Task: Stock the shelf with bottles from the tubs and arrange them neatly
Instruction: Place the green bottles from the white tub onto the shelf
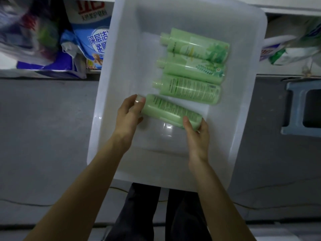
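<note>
The cap of the bottle (171, 111) I hold is mostly hidden under the fingers of my left hand (129, 115), and my right hand (197, 136) covers its base corner; I can't tell whether it rests on the tub floor or is just off it. The bags (92, 42) on the shelf (17, 73) at upper left are blurred, and a blue stool (293, 110) is cut off at the right edge. The bottle is pale green with fine print, too small to read. It lies in the near part of the white tub (119, 80), just beside the other bottles (189, 91) lying in a row farther in. Its long axis runs across me, cap to my left, base to my right and a little nearer. My left fingers pinch the cap end; my right thumb and fingers grip the base end
</note>
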Demonstrator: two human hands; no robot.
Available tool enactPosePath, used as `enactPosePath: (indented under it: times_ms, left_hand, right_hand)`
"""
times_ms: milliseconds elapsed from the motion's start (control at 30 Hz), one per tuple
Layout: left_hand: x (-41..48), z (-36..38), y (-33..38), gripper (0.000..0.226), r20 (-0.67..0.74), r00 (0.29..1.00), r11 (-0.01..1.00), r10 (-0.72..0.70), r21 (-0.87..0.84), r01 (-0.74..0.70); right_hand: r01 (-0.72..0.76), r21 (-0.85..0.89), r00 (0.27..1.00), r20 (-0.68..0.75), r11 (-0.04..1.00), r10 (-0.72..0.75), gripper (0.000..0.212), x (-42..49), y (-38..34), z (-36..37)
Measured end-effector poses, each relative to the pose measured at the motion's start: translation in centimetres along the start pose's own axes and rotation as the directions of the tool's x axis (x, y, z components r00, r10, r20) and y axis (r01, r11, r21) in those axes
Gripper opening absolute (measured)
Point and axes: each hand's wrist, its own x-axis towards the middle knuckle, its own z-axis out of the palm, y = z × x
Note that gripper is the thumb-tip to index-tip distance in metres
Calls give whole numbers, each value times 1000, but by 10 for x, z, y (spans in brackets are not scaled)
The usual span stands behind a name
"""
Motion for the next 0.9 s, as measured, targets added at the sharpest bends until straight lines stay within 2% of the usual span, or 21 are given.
enactPosePath:
  times_ms: [100, 233, 400, 533, 667, 833, 900]
  left_hand:
    - [2, 2, 0, 47, -1, 1000, 1000, -10, -16, 10]
    - [2, 9, 0, 47, -37, 999, 998, -17, -54, 15]
    - [-14, 14, 4, 62, -118, 992, 996, 51, -73, -60]
    - [-41, 18, 11, 43, -197, 975, 980, 104, -147, -134]
    - [-85, 25, 37, 47, -294, 934, 950, 201, -174, -259]
    - [-145, 36, 116, 47, -312, 869, 831, 385, -293, -473]
    - [-170, 43, 156, 48, -298, 838, 781, 457, -318, -538]
  right_hand:
    - [-40, -13, 998, -43, 999, 39, 47, 2, -2, 5]
    - [-107, 20, 991, -77, 994, 108, 54, 1, -4, 10]
    - [-156, 152, 986, -29, 976, 162, 42, -11, -10, 1]
    - [-120, 240, 992, -18, 963, 128, 38, -39, -28, -15]
    - [-61, 339, 997, -22, 939, 72, 38, -72, -64, -38]
    - [70, 429, 995, -94, 901, -33, 65, -119, -134, -64]
    - [110, 487, 991, -118, 866, -60, 50, -136, -169, -79]
